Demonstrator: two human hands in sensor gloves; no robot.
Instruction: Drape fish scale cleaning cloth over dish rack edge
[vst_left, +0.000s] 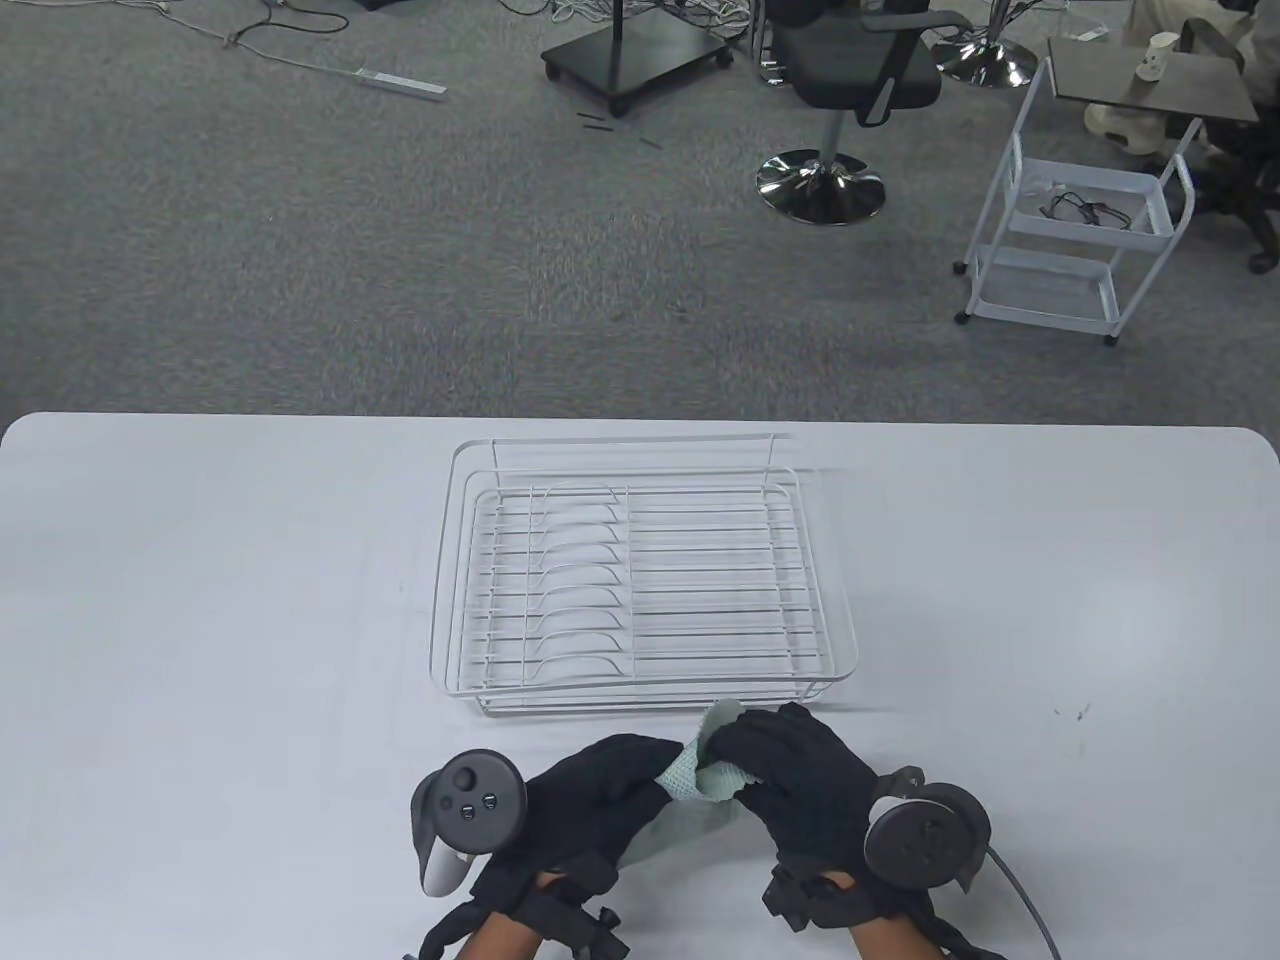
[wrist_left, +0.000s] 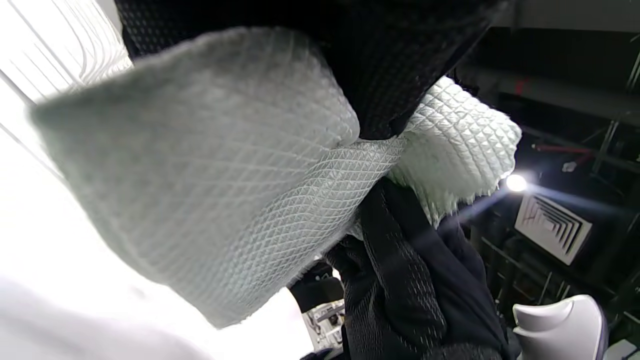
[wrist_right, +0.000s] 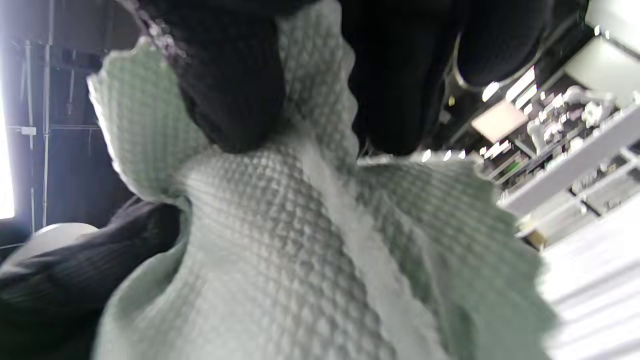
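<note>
A pale green fish scale cleaning cloth (vst_left: 700, 775) with a diamond weave is held between both gloved hands, just in front of the near edge of the white wire dish rack (vst_left: 640, 580). My left hand (vst_left: 610, 790) grips its left part. My right hand (vst_left: 770, 760) grips its right part, fingers curled over it. In the left wrist view the cloth (wrist_left: 210, 165) fills the frame, with black gloved fingers (wrist_left: 380, 60) pressing on it. In the right wrist view the cloth (wrist_right: 280, 240) hangs bunched under my fingertips (wrist_right: 230, 100).
The rack stands in the middle of the white table (vst_left: 200, 620), nothing inside it. Beyond the far table edge are grey carpet, an office chair (vst_left: 850, 90) and a white trolley (vst_left: 1080, 220).
</note>
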